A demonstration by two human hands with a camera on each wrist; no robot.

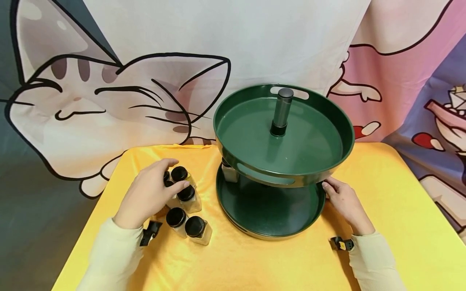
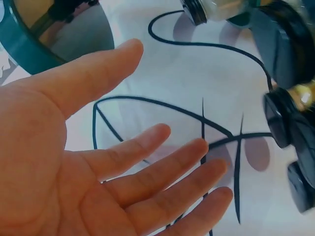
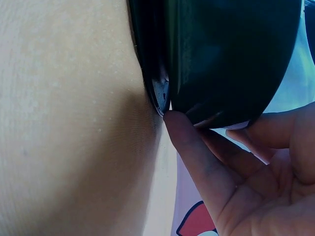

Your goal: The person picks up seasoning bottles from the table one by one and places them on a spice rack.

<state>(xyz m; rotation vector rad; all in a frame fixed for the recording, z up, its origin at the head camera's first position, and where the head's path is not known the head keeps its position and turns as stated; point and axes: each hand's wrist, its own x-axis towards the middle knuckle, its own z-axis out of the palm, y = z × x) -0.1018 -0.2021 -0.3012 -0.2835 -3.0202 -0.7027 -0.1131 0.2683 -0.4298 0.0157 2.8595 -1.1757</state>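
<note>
A green two-tier round tray [image 1: 251, 145] stands on the table, its upper tier raised on a central post with a handle [image 1: 283, 111]. My right hand [image 1: 344, 204] grips the right edge of the lower tier [image 1: 269, 210]; its fingers [image 3: 192, 152] touch the rim in the right wrist view. My left hand [image 1: 149, 194] hovers over a cluster of spice jars, thumb and fingers spread and holding nothing. Glass jars with black lids are under and beside it, including one jar [image 1: 190, 200] near the thumb. One jar [image 1: 230, 173] sits on the lower tier, partly hidden by the upper tier.
Two more jars [image 1: 198, 230] [image 1: 176, 221] stand at the near side of the cluster, left of the tray. A yellow cloth [image 1: 255, 266] covers the table. Behind hangs a printed curtain [image 1: 164, 32] with cartoon figures.
</note>
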